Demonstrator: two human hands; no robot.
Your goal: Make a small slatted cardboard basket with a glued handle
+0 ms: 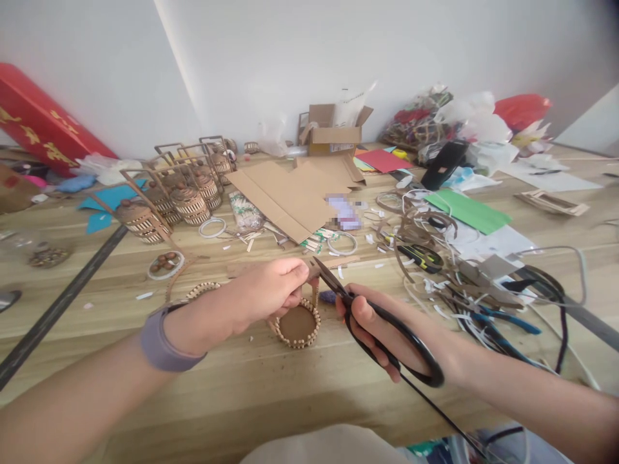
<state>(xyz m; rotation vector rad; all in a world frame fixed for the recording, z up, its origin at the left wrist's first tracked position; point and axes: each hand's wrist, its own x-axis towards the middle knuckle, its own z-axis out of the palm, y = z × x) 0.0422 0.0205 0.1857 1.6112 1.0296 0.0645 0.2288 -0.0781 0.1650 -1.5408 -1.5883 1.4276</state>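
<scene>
The right hand [399, 338] grips black-handled scissors [347, 298], whose tips should clear the left hand [271, 290], apparently pinching a thin band [316, 294].

The scissors [348, 299] are just right of the round basket [296, 345], which sits on the table [193, 412]. Left of this basket lies a ring [167, 277] with beads [165, 261] inside; handled baskets [192, 203] stand behind it leftward, cardboard [290, 193] directly behind, plastic bags [483, 122] far behind rightward.
</scene>
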